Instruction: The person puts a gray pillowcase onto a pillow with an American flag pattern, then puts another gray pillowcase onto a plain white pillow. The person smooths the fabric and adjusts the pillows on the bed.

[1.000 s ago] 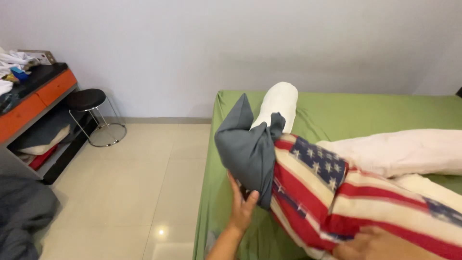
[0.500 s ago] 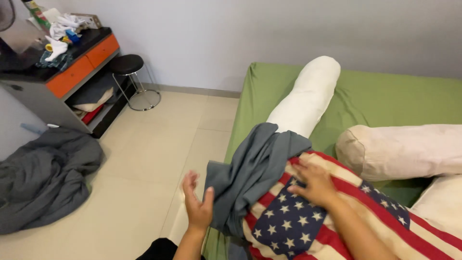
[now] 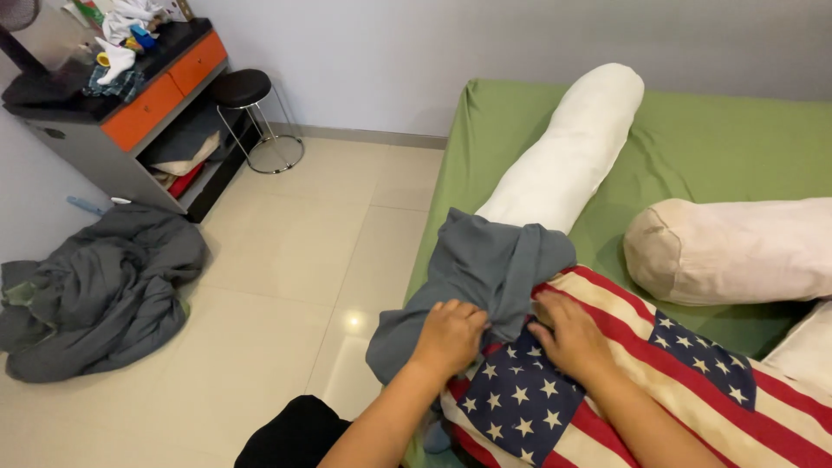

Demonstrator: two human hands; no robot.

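A long white bolster pillow (image 3: 568, 156) lies on the green bed sheet (image 3: 719, 147). Its near end is wrapped in a grey cover (image 3: 485, 269). A stars-and-stripes patterned cloth (image 3: 624, 381) lies over the near part. My left hand (image 3: 449, 336) grips the bunched grey cover at its lower edge. My right hand (image 3: 570, 338) presses flat on the flag cloth right beside the grey cover, fingers together.
A second cream bolster (image 3: 737, 250) lies at the right on the bed. On the tiled floor sits a heap of grey fabric (image 3: 100, 286). A grey and orange desk (image 3: 121, 95) with clutter and a black round stool (image 3: 247, 95) stand by the wall.
The view has dropped and shifted left. My left hand, open beside the grey cover before, now grips it. My right hand has stayed on the flag cloth.
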